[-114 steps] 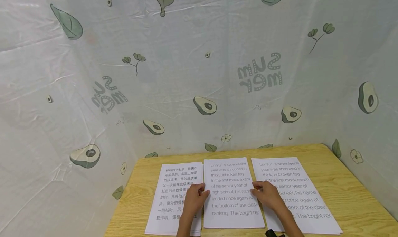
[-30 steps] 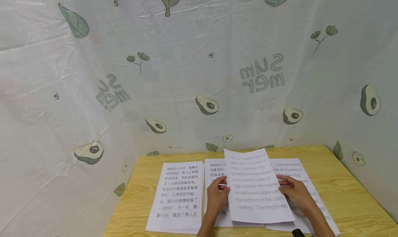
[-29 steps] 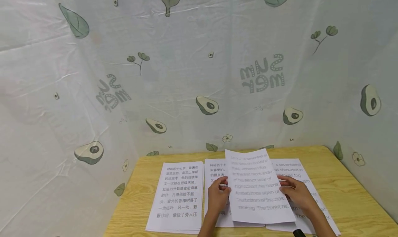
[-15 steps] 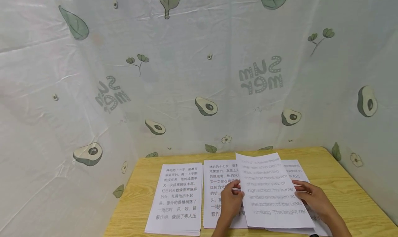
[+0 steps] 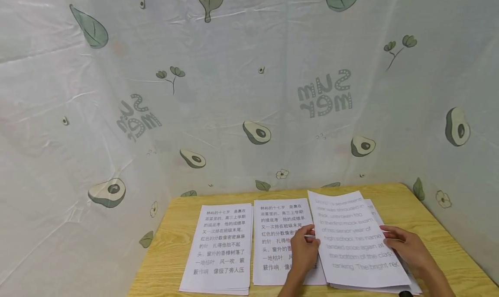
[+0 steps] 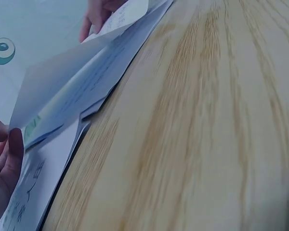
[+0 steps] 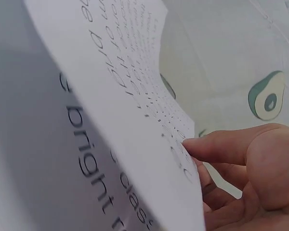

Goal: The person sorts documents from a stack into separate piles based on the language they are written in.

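Observation:
A sheet of paper (image 5: pixel 356 240) printed in English hangs slightly bowed over the right-hand paper stack (image 5: pixel 415 284). My left hand (image 5: pixel 305 250) pinches its left edge between thumb and fingers. At the opposite edge my right hand (image 5: pixel 407 247) pinches it too, thumb (image 7: pixel 221 144) on the printed face in the right wrist view. From the left wrist, a gap shows between the raised sheet (image 6: pixel 62 82) and the pages under it. Below my left hand lies the middle stack (image 5: pixel 278 227), topped by a page of Chinese text.
Another stack with Chinese text (image 5: pixel 216 245) lies at the left of the yellow wood-grain table (image 5: pixel 156 262). A pale curtain with avocado prints (image 5: pixel 218 93) hangs behind and at both sides. A small black object (image 5: pixel 405 293) shows at the bottom edge.
Both hands have lifted the English sheet off the middle stack and carried it right, over the right-hand stack. The Chinese page beneath it in the middle is now uncovered.

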{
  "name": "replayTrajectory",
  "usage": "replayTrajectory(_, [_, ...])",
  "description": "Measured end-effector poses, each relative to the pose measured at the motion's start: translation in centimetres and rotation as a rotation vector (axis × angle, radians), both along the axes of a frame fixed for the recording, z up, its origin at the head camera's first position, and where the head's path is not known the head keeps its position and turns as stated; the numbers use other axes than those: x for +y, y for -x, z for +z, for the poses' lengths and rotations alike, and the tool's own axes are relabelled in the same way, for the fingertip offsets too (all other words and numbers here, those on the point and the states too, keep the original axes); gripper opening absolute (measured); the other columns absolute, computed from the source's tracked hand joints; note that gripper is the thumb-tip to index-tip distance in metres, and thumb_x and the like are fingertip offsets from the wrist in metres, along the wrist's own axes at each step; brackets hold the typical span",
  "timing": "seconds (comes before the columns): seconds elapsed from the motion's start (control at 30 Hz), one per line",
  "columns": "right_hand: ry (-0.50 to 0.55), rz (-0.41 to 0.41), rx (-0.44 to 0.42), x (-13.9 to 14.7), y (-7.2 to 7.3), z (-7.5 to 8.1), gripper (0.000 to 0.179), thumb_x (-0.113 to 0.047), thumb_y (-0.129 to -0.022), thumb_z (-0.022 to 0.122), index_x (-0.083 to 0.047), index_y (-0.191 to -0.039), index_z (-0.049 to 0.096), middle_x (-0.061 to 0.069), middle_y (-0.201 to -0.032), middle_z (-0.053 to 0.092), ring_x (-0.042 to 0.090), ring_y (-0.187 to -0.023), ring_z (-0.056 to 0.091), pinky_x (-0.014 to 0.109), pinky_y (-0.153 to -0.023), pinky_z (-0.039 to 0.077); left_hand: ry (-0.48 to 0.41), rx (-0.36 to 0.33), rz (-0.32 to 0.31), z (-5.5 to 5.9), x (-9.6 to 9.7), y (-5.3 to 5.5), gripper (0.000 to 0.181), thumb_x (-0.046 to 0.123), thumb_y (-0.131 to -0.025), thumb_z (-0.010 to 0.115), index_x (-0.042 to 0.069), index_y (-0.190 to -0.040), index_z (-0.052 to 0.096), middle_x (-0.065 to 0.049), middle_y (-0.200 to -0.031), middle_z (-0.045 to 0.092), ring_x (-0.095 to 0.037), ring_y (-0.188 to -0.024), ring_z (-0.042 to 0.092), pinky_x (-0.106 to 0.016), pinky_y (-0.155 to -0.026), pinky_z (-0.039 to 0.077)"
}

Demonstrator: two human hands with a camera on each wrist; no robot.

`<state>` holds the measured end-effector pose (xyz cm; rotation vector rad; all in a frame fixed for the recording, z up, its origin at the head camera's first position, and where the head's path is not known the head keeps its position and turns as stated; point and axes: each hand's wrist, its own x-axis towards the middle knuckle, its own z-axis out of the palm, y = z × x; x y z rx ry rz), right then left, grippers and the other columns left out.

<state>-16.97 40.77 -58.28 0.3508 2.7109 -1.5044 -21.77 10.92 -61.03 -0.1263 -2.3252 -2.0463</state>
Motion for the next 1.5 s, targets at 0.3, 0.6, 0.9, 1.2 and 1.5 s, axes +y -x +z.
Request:
replayTrajectory(0.3, [0.009,-0.003,-0.020,1.6,-0.7,0.2,0.056,-0.012,-0.106,0.063,0.015,-0.152,0.045,0.034,-0.135,0.064,-0.007,-0.088,0.061,0.025,-0.076,0.059,-0.027,0.080,-0.032,-0.3,1.6,-0.4,0.043,-0.013,-0.083,0.074,0.004,-0.123,0.076,0.001,-0.101,0.070,0.003,-0.081,0.061,-0.017,-0.073,0.057])
replayTrajectory(0.6, [0.007,-0.006,-0.089,2.5,-0.9,-0.4,0.055,-0.016,-0.108,0.062,0.015,-0.151,0.047,0.033,-0.131,0.065,0.001,-0.088,0.063,0.025,-0.074,0.058,0.041,0.016,-0.052,-0.5,2.3,-0.4,0.044,-0.010,-0.086,0.075,0.008,-0.126,0.076,0.009,-0.099,0.067,0.004,-0.080,0.060,-0.016,-0.072,0.053])
replayTrajectory(0.9, [-0.069,0.006,-0.023,2.4,-0.7,-0.8,0.052,-0.010,-0.106,0.063,0.019,-0.146,0.049,0.031,-0.124,0.071,-0.002,-0.084,0.062,0.024,-0.072,0.057,0.066,-0.003,-0.064,-0.4,2.4,-0.2,0.043,-0.008,-0.087,0.076,0.009,-0.127,0.076,0.010,-0.099,0.066,0.004,-0.080,0.059,-0.016,-0.073,0.054])
replayTrajectory(1.2, [-0.265,-0.022,-0.043,2.2,-1.1,-0.5,0.052,-0.026,-0.106,0.064,0.013,-0.141,0.059,0.033,-0.125,0.071,0.034,-0.098,0.072,0.039,-0.077,0.056,0.055,-0.010,-0.058,0.1,1.4,0.0,0.041,0.007,-0.089,0.083,0.005,-0.129,0.075,0.008,-0.099,0.068,0.004,-0.080,0.061,-0.016,-0.070,0.055])
replayTrajectory(1.5, [-0.278,-0.013,0.032,-0.6,-1.2,1.2,0.053,-0.028,-0.107,0.064,0.013,-0.139,0.061,0.026,-0.119,0.075,0.036,-0.102,0.073,0.030,-0.073,0.053,0.020,-0.042,-0.023,0.8,-2.5,0.8,0.043,0.013,-0.092,0.082,0.004,-0.133,0.072,0.004,-0.103,0.070,-0.002,-0.078,0.063,-0.017,-0.063,0.057])
